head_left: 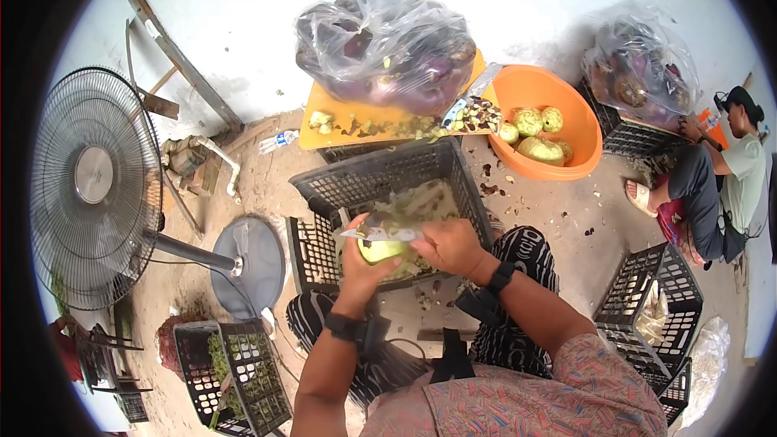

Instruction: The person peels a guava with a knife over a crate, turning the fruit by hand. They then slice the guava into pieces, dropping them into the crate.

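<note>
My left hand (362,269) is wrapped round a pale green, round vegetable (379,252), held over the black crate between my knees. In my right hand (453,247) is a knife (380,234), its blade lying across the top of the vegetable and pointing left. Some darker skin seems to show near the blade, though it is blurred. Beneath both hands, the black crate (336,181) holds pale peelings (425,202). An orange basin (547,74) to the right of the board contains several peeled, yellow-green round vegetables (540,150).
Ahead, a yellow board (316,136) bears a clear bag of purple vegetables (384,53), scraps and a wide blade (484,81). A standing fan (95,182) is at left. Black crates (231,372) flank me. Another person (740,158) sits at far right beside a second bag (643,69).
</note>
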The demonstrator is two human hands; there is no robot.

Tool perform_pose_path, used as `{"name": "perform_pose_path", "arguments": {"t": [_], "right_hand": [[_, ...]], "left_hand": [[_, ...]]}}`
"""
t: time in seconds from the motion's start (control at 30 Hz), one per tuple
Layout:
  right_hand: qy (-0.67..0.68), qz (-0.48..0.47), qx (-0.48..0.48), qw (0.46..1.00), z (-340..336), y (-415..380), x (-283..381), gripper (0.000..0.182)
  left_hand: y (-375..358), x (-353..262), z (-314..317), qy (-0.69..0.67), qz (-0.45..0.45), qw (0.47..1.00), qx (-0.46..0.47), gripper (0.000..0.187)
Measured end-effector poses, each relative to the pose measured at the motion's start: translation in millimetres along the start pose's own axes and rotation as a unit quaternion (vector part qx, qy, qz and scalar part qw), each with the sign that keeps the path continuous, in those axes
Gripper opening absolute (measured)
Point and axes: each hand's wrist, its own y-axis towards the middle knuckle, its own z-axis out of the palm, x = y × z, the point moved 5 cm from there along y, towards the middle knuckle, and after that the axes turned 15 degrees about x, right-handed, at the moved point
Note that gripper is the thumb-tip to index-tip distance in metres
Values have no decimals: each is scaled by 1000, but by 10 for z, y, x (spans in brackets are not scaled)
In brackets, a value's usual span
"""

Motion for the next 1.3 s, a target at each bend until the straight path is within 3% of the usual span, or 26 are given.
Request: {"name": "perform_pose_path", "arguments": {"t": [0.37, 0.47, 0.6, 0.77, 0.9, 1.3], "right_hand": [[-19, 43, 2, 999, 51, 2, -101, 35], [-2, 120, 23, 992, 71, -16, -236, 36], [-13, 111, 20, 994, 21, -22, -217, 37], [8, 32, 16, 999, 30, -28, -63, 35], [16, 24, 29, 999, 82, -11, -24, 34], [-24, 23, 11, 999, 52, -10, -65, 33]], "left_hand": [[-19, 53, 28, -9, -32, 999, -23, 82], [-22, -17, -14, -62, 49, 997, -14, 79], [-38, -67, -5, -47, 56, 997, -11, 76], [-26, 148, -16, -155, -53, 985, -46, 65], [-10, 153, 10, -207, -53, 977, -30, 55], [-7, 223, 1, -214, -73, 974, -13, 55]]}}
